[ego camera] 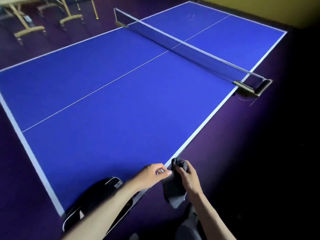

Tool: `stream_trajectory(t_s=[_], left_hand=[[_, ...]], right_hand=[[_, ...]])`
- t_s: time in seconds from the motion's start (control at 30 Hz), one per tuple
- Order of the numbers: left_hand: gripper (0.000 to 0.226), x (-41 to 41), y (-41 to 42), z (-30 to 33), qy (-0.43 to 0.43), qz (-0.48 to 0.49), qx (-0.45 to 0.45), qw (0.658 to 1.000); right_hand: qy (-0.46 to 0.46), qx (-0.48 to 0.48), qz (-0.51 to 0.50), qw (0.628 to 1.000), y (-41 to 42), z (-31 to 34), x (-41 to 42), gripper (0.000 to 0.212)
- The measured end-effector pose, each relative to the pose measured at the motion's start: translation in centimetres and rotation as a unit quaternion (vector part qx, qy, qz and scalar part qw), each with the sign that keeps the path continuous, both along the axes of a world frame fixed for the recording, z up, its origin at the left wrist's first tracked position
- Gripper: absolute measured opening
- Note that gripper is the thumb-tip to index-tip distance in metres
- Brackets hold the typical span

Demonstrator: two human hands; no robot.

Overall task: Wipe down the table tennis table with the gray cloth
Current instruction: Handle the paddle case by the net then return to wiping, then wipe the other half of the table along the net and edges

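The blue table tennis table with white lines fills the view, its net running across the far half. My right hand grips the gray cloth just off the table's near right edge; part of the cloth bunches above my fingers and the rest hangs below. My left hand hovers over that same edge with thumb and fingers loosely curled, right beside the cloth; whether it touches the cloth is unclear.
A black bag or paddle case with white trim lies on the near corner of the table under my left forearm. Folding table legs stand on the purple carpet at the far left. A yellow wall runs behind the far end.
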State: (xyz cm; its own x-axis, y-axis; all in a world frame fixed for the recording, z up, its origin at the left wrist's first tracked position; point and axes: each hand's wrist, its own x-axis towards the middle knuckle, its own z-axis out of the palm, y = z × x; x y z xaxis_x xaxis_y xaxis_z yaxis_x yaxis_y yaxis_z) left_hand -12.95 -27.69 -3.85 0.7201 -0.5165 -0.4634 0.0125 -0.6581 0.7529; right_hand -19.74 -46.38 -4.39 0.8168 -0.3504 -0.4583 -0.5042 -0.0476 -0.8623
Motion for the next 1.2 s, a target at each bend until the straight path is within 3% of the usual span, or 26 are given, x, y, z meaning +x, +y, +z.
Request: stream_trajectory(t_s=[0.07,0.17,0.27,0.43,0.47,0.67,0.77,0.87,1.03,1.1,1.2], left_hand=[[0.037,1.6,-4.6,0.7,-0.014,-0.048,0.041,0.998],[0.034,4.0,-11.8,2.5,-0.048,-0.076,0.088,0.992],[0.027,6.5,-18.2,4.4,-0.078,-0.069,0.086,0.991],[0.029,10.2,-24.9,5.8,-0.073,-0.052,0.010,0.996],[0.030,11.0,-26.0,6.0,-0.079,-0.049,-0.003,0.996],[0.027,18.1,-29.9,6.3,-0.125,-0.011,-0.043,0.991],[0.023,23.0,-30.7,5.7,-0.093,-0.003,-0.078,0.993],[0.022,27.8,-32.0,4.7,-0.070,-0.010,-0.108,0.992],[0.024,33.9,-32.2,0.9,-0.038,0.012,-0.095,0.995],[0.028,35.4,-31.7,-1.1,0.018,0.045,-0.097,0.994],[0.023,36.4,-31.0,-2.9,0.180,0.120,-0.126,0.968]], right_hand=[[-0.010,0.009,-0.047,0.999,-4.2,-0.6,0.9,0.002],[-0.007,0.018,-0.103,0.995,-10.7,-0.5,2.5,0.016],[-0.017,0.023,-0.124,0.992,-16.7,-0.3,4.4,0.007],[-0.065,-0.005,-0.088,0.994,-25.0,0.8,8.9,0.057],[-0.081,-0.022,-0.064,0.994,-26.3,0.7,10.0,0.059],[-0.077,-0.122,0.119,0.982,-32.3,0.4,16.8,0.005],[-0.091,-0.164,0.245,0.951,-34.6,0.1,20.9,0.030],[-0.035,-0.177,0.327,0.928,-35.9,-0.7,25.2,0.032],[-0.022,-0.199,0.253,0.946,-38.3,-1.9,30.3,0.022],[-0.029,-0.191,0.251,0.949,-39.6,-2.3,32.7,0.022],[-0.022,-0.179,0.295,0.938,-40.9,-3.1,36.2,0.025]])
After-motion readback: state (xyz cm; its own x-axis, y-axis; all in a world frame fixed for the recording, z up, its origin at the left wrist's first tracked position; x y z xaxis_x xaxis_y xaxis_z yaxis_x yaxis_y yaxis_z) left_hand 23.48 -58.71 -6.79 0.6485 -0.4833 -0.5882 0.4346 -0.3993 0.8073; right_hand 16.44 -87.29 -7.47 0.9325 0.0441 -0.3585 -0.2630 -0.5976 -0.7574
